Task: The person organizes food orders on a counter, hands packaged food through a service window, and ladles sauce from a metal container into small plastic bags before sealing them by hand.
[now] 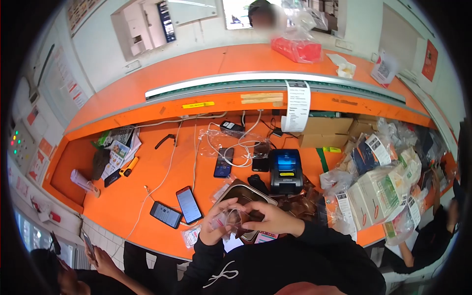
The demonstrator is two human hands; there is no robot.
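Between my two hands, above the front part of the orange counter, is a small clear plastic bag. My left hand is closed around its left side. From the right, my right hand reaches in with curled fingers and grips the plastic; its fingertips are partly hidden. What the bag contains is too blurred to make out. Just beyond and beneath my hands stands a metal tray, largely covered by them. Left of my hands lie two phones, one black and one with a lit screen.
A black receipt printer stands behind the tray, near a blue phone and loose cables. Packed bags crowd the right side. A long receipt hangs from the shelf edge. People stand at both sides, and one is beyond the window.
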